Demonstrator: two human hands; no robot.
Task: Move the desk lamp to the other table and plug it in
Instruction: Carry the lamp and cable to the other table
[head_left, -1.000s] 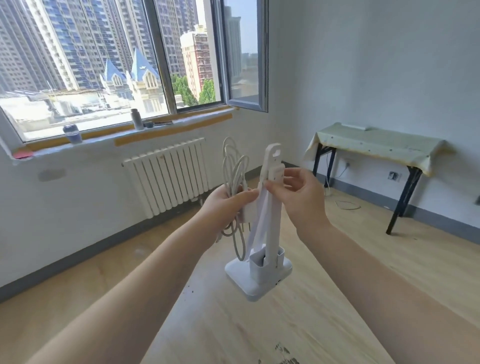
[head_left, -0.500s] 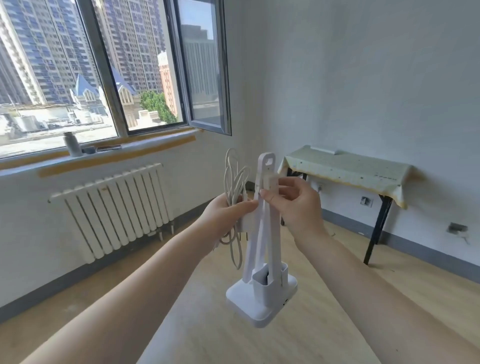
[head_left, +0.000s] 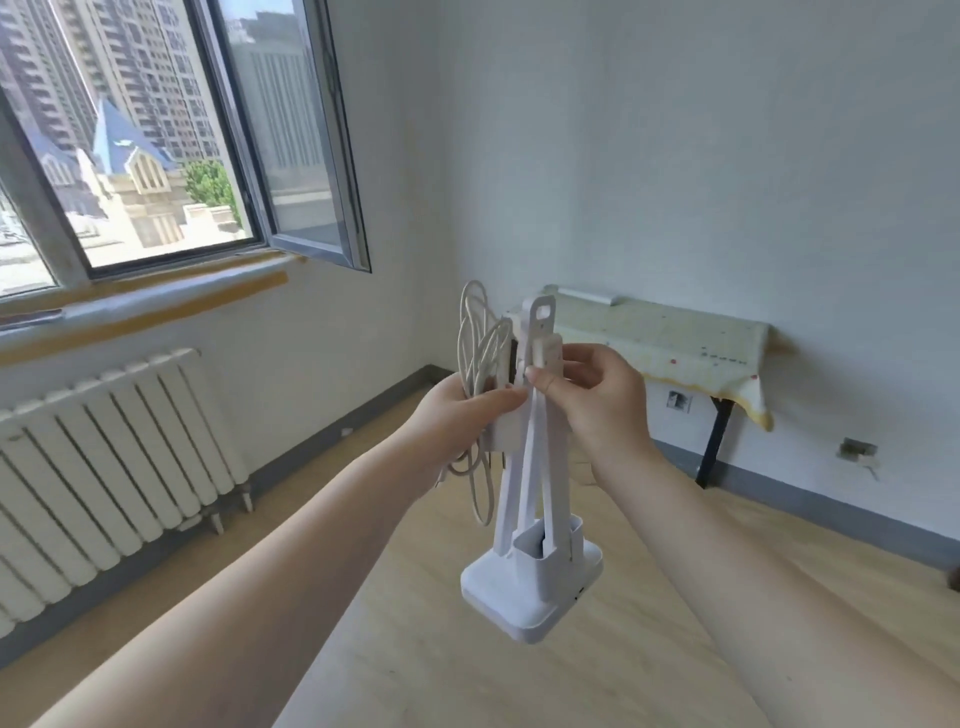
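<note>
A white folded desk lamp (head_left: 530, 587) hangs in the air in front of me, its square base lowest. My right hand (head_left: 592, 400) pinches the folded arms near their top. My left hand (head_left: 457, 421) grips the coiled white cord (head_left: 480, 348) and a white plug block against the lamp's arm. Behind the lamp, against the far wall, stands the other table (head_left: 691, 338) under a pale yellow spotted cloth, on black legs. A wall socket (head_left: 678, 401) shows beneath it, and another socket (head_left: 857, 449) sits further right near the skirting.
A white radiator (head_left: 104, 467) lines the left wall below the window sill. An open window sash (head_left: 311, 156) swings into the room at upper left. A white flat object (head_left: 589, 296) lies on the table's far left corner. Wooden floor spreads between me and the table.
The view has swung right and come closer to the clothed table, which now looks larger behind the lamp. Both hands keep the same hold on lamp and cord.
</note>
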